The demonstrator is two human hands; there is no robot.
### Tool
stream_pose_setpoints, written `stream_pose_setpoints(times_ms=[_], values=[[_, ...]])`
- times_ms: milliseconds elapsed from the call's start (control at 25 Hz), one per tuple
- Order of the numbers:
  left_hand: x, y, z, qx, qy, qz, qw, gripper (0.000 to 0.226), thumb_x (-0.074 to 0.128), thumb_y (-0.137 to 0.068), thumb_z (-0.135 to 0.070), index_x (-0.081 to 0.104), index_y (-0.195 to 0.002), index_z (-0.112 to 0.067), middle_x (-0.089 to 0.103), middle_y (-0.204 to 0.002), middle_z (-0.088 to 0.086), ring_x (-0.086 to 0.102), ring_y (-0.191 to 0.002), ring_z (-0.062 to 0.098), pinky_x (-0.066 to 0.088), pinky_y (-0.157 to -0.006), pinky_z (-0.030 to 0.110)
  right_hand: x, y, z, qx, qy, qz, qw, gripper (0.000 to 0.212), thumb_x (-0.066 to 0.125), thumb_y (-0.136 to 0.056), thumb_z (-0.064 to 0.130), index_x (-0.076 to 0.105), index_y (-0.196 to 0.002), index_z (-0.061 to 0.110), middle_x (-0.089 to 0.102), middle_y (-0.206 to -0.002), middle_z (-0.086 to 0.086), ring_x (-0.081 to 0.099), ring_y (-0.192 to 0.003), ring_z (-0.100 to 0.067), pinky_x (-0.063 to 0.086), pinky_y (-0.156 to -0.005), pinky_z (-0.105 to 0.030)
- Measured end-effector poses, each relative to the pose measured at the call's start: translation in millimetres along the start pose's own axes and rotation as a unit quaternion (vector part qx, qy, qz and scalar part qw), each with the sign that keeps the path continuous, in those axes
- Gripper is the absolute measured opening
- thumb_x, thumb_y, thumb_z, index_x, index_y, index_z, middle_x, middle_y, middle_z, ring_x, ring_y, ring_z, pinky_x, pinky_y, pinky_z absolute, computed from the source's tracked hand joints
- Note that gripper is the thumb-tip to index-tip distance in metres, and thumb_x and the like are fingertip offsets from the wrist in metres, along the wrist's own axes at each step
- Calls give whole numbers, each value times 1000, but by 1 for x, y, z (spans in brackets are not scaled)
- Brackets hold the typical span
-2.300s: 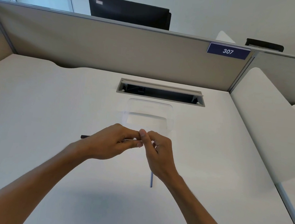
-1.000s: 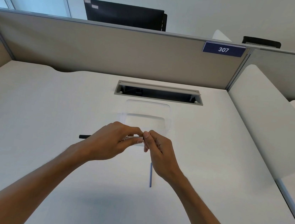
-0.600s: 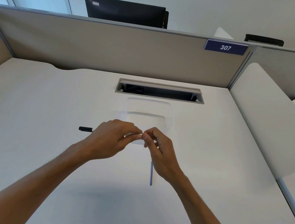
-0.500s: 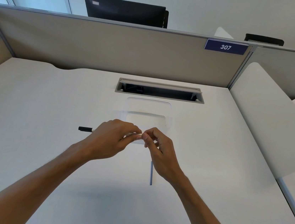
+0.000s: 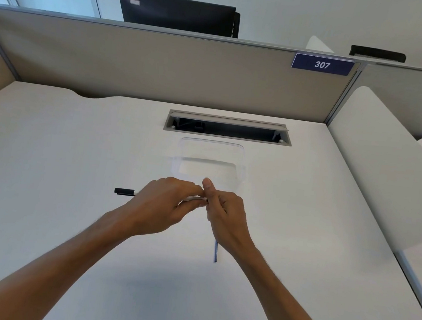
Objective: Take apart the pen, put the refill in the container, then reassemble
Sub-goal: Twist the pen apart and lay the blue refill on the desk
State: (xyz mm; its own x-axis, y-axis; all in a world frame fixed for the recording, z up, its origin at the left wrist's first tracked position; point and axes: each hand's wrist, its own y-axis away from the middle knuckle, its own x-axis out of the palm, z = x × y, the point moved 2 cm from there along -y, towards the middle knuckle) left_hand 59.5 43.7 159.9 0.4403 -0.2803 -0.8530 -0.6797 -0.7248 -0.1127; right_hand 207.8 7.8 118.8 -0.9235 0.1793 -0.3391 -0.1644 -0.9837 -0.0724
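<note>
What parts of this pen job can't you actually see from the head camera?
- Pen barrel: mostly wrapped by the left hand and right hand; only its black cap end and a short middle stretch show.
- Joint being worked: hidden between the fingertips.
- Blue refill: upper part hidden behind the right wrist.
- Clear container: near edge covered by the hands; faint against the white desk.
- Cable slot: inside too dark.

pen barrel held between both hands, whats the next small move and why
Probably a further twist at the tip end with the right hand while the left hand steadies the pen barrel. Both hands meet on it, its black cap end pointing left. A thin blue refill lies on the desk, and the clear container looks empty.
</note>
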Motion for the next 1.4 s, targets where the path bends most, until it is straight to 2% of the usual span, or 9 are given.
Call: stream_pose_setpoints(times_ms=[240,440,640,760,840,1000,1160,1280,1400], values=[[-3,-1,-5,0,14,-6,1000,28,40,-96,-46,64,-96,-31,63,-70,-10,54,-65,14,49,-58,39,7,-6,5,-19,-38,-53,998,70,48,-101,43,26,-37,26,23,-37,9,24,-43,-11,23,-49,-31],[-10,-4,-6,5,69,13,997,18,48,-101,-35,62,-91,-31,49,-54,-8,44,-53,16,31,-52,23,4,-8,8,-89,-64,-71,991,65,48,-104,26,26,-43,29,25,-38,10,24,-41,-10,21,-47,-26],[-14,-6,-9,13,117,43,992,23,45,-100,-39,66,-94,-30,62,-68,2,48,-59,21,43,-60,41,1,-9,9,-141,-67,-79,985,62,48,-102,21,26,-45,28,24,-38,12,24,-40,-8,20,-46,-22],[-18,-5,-11,17,153,62,986,22,48,-102,-28,69,-97,-30,65,-72,-14,51,-64,12,43,-63,28,-2,-8,12,-182,-49,-78,979,61,47,-103,20,36,-44,25,30,-39,17,30,-38,-6,24,-47,-16],[-20,-6,-13,13,157,70,985,22,48,-101,-24,69,-97,-25,63,-70,-24,53,-64,5,39,-63,16,-2,-8,12,-196,-43,-72,977,58,46,-102,26,47,-46,10,37,-42,17,35,-39,-7,26,-47,-16],[-20,-5,-12,3,153,52,987,23,49,-101,-23,71,-98,-15,61,-63,-17,48,-55,5,35,-59,12,-1,-11,10,-174,-13,-65,982,56,43,-102,37,60,-58,6,55,-48,-4,49,-47,-20,38,-47,-40],[-20,-6,-1,2,118,34,992,25,47,-101,-31,70,-107,-22,66,-74,-2,51,-61,15,42,-59,24,-3,-8,13,-140,4,-63,988,43,40,-100,42,50,-58,39,47,-50,14,44,-50,-10,32,-52,-32],[-20,-4,2,-8,105,25,994,23,49,-100,-33,69,-102,-23,60,-65,-4,48,-58,13,37,-56,19,-4,-6,9,-110,-17,-37,993,44,45,-100,40,44,-57,27,39,-51,0,34,-52,-11,28,-52,-35],[-18,-3,6,-26,107,20,994,22,50,-99,-34,68,-96,-21,54,-60,-5,45,-56,10,35,-55,17,-9,-2,9,-107,-41,-18,993,38,52,-101,26,49,-64,29,47,-55,8,42,-50,-4,30,-52,-19]])
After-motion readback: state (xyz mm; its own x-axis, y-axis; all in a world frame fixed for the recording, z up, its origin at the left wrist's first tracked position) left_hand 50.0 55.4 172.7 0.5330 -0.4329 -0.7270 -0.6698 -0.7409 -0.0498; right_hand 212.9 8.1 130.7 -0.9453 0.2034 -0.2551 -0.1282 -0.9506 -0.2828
